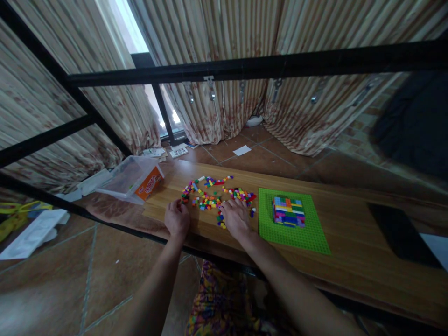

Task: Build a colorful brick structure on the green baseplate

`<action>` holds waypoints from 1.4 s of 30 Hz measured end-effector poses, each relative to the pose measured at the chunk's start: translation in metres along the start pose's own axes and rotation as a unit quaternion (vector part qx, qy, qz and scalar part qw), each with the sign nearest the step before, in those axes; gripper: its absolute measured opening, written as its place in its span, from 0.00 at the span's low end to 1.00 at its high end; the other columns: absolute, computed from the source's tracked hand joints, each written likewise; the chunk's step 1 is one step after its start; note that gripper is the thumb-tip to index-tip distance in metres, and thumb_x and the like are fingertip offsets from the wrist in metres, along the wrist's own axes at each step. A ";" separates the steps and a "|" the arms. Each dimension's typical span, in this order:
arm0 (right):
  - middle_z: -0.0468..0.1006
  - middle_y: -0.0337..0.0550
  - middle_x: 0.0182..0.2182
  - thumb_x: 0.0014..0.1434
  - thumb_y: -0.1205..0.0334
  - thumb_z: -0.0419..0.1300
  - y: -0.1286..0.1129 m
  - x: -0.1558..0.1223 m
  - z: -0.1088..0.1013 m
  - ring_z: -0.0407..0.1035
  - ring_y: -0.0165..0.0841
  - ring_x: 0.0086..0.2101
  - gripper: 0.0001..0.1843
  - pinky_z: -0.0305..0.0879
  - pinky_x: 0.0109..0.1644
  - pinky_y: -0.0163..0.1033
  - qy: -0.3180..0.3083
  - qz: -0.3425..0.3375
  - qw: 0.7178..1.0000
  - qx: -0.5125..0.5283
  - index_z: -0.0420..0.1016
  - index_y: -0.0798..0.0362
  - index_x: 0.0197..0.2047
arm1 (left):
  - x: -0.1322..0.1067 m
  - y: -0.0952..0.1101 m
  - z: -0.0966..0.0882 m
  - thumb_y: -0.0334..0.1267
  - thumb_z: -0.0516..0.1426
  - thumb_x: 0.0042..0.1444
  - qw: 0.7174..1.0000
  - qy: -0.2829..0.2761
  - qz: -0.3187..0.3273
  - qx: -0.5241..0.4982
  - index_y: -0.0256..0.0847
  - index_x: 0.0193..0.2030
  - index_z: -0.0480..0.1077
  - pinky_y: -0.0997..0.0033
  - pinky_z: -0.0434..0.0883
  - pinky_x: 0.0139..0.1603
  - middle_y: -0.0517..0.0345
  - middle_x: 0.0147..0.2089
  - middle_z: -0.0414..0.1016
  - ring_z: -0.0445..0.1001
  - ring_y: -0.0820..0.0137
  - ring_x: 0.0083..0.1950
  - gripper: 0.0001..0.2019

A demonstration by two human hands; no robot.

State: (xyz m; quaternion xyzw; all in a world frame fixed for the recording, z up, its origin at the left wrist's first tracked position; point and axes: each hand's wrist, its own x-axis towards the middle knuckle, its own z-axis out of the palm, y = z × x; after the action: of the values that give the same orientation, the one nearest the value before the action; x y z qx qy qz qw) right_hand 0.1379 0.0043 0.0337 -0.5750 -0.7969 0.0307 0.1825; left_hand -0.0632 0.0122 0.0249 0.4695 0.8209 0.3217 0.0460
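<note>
Several small coloured bricks (213, 193) lie scattered on a wooden board (350, 261). My left hand (177, 218) rests at the left end of the scatter, fingers curled down onto the wood; what they hold, if anything, is hidden. My right hand (236, 217) lies palm down over the near bricks, fingers spread among them. Right of it lies a green baseplate (301, 235) with a multicoloured block of stacked bricks (288, 211) built on it.
A clear plastic box with an orange label (135, 177) lies tipped at the board's left end. A dark flat object (399, 231) lies on the board at the right. Black metal bars (245, 67) cross overhead. Papers litter the tiled floor.
</note>
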 end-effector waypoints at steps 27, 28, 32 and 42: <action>0.81 0.44 0.37 0.55 0.64 0.59 0.031 -0.027 -0.017 0.73 0.36 0.35 0.15 0.66 0.43 0.42 0.065 0.167 0.923 0.341 0.79 0.48 0.46 | -0.087 0.077 0.008 0.39 0.61 0.50 0.843 -0.282 -0.008 -0.458 0.37 0.41 0.75 0.71 0.70 0.41 0.55 0.38 0.78 0.74 0.70 0.39 0.12; 0.81 0.44 0.37 0.56 0.64 0.59 0.030 -0.027 -0.019 0.73 0.36 0.35 0.15 0.66 0.43 0.42 0.071 0.169 0.920 0.347 0.79 0.48 0.47 | -0.088 0.078 0.008 0.39 0.61 0.50 0.844 -0.278 -0.010 -0.458 0.37 0.41 0.75 0.71 0.70 0.42 0.54 0.39 0.78 0.74 0.69 0.40 0.12; 0.82 0.42 0.34 0.60 0.56 0.56 0.023 -0.035 -0.029 0.73 0.35 0.34 0.12 0.66 0.41 0.40 0.086 0.186 0.868 0.452 0.80 0.49 0.41 | -0.092 0.083 0.004 0.39 0.64 0.47 0.833 -0.281 -0.020 -0.476 0.38 0.41 0.73 0.70 0.71 0.43 0.54 0.39 0.78 0.75 0.69 0.40 0.13; 0.73 0.36 0.20 0.49 0.48 0.67 0.036 -0.085 -0.055 0.62 0.28 0.23 0.15 0.58 0.29 0.35 0.075 0.270 0.725 0.629 0.78 0.52 0.25 | -0.124 0.106 -0.014 0.38 0.64 0.45 0.776 -0.427 -0.006 -0.464 0.37 0.31 0.73 0.74 0.69 0.34 0.59 0.27 0.75 0.71 0.74 0.28 0.08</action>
State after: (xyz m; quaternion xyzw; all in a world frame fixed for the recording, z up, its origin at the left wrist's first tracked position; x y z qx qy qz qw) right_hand 0.2119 -0.0715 0.0537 -0.5193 -0.3895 0.5300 0.5457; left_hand 0.0791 -0.0562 0.0684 0.4754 0.4710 0.4295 0.6064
